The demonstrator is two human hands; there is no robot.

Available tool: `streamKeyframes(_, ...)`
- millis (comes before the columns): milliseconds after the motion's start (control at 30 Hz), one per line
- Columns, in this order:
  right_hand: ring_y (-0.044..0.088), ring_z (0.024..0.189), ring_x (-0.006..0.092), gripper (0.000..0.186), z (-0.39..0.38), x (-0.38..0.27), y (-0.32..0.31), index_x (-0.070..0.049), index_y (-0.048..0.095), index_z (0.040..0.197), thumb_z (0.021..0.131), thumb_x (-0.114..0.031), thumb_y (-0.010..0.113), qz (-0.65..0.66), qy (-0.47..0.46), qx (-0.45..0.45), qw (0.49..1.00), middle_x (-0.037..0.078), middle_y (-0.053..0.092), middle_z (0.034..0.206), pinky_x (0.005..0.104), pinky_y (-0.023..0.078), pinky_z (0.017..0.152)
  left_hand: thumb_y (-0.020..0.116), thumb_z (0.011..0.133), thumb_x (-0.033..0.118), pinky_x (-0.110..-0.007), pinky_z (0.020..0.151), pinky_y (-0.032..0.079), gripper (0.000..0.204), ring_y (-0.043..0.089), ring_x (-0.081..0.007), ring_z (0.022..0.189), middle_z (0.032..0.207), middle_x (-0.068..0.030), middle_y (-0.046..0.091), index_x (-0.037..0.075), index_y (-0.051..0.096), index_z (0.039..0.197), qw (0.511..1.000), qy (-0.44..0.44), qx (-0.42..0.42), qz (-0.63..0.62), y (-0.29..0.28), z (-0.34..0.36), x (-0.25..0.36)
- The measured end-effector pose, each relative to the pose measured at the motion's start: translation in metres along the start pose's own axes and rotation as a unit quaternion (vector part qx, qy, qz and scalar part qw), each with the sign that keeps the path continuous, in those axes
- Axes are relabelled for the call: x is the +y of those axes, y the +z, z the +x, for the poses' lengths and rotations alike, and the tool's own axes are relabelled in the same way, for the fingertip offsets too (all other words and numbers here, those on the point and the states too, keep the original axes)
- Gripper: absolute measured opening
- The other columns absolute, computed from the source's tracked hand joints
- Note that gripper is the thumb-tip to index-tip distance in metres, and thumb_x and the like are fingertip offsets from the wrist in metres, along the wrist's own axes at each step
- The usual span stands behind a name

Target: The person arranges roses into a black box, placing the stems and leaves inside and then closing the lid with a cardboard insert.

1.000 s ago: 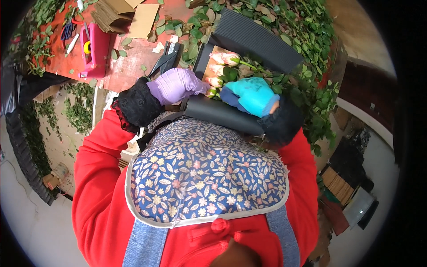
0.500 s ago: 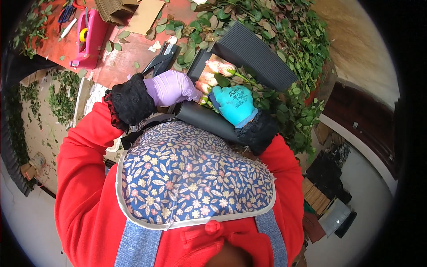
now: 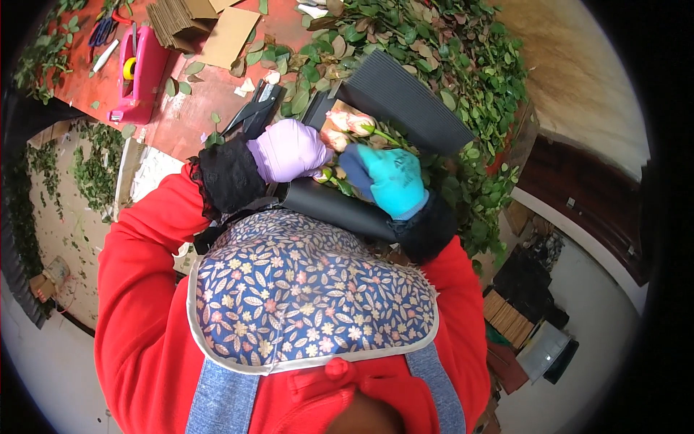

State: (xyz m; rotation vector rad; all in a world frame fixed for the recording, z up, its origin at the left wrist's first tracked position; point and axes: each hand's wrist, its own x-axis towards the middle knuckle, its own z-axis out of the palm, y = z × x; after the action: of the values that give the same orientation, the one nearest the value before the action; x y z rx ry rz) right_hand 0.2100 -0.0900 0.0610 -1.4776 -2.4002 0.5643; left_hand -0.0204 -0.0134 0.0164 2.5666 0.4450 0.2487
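Observation:
My left hand, in a lavender glove and black lace cuff, is closed beside pale pink roses; whatever its fingertips hold is hidden. My right hand, in a cyan and navy glove, is closed over the lower flowers and stems, its grip unclear. The roses lie on brown card in a black holder with a ridged flap and a smooth padded front edge below both hands. A black stapler-like tool sits just beyond my left hand.
On the red table are a pink tape dispenser, scissors, a white pen, cardboard pieces and heaps of leaves. My flowered apron meets the near side. Dark stacked items lie low at right.
The view has shifted, moving the table leftward in the picture. My left hand's fingers are more curled, and my right hand has turned and sits slightly lower relative to the rose heads.

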Motion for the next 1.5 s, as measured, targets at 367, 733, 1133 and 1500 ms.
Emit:
streamKeyframes(367, 0.061, 0.057, 0.0271, 0.031, 0.000, 0.001, -0.003, -0.006, 0.066, 0.116, 0.093, -0.025, 0.063, -0.172, 0.061, -0.032, 0.983, 0.009, 0.061, 0.065, 0.0421, 0.047, 0.051, 0.066, 0.075, 0.018, -0.037, 0.067, 0.051, 0.026, 0.060, -0.0212, 0.085, 0.117, -0.0009, 0.062, 0.010, 0.066, 0.100, 0.999, 0.004, 0.049, -0.001, 0.005, 0.004, 0.006)
streamKeyframes(733, 0.060, 0.053, 0.0299, 0.043, -0.002, 0.014, 0.009, -0.013, 0.057, 0.135, 0.095, -0.028, 0.055, -0.158, 0.127, -0.074, 0.976, 0.011, 0.061, 0.062, 0.0444, 0.047, 0.049, 0.072, 0.075, 0.022, -0.039, 0.079, 0.050, 0.049, 0.058, -0.0237, 0.094, 0.128, -0.0004, 0.058, 0.011, 0.059, 0.121, 0.998, 0.030, 0.023, 0.042, -0.010, 0.003, 0.009)
streamKeyframes(1133, 0.063, 0.063, 0.0321, 0.039, 0.004, -0.007, -0.011, -0.009, 0.059, 0.131, 0.093, -0.020, 0.060, -0.151, 0.174, -0.144, 0.962, 0.015, 0.064, 0.072, 0.0450, 0.049, 0.058, 0.076, 0.074, 0.026, -0.037, 0.082, 0.048, 0.051, 0.056, -0.0218, 0.101, 0.138, -0.0039, 0.050, 0.012, 0.063, 0.121, 0.998, -0.018, -0.013, 0.055, -0.021, 0.009, 0.013)
streamKeyframes(1500, 0.066, 0.058, 0.0297, 0.035, 0.019, 0.004, -0.010, -0.006, 0.065, 0.118, 0.095, -0.031, 0.056, -0.209, 0.168, -0.027, 0.963, 0.013, 0.067, 0.067, 0.0440, 0.049, 0.049, 0.074, 0.074, 0.030, -0.038, 0.082, 0.043, 0.054, 0.054, -0.0232, 0.100, 0.141, -0.0034, 0.051, 0.012, 0.060, 0.123, 0.997, -0.005, -0.004, 0.075, -0.025, 0.009, 0.014)
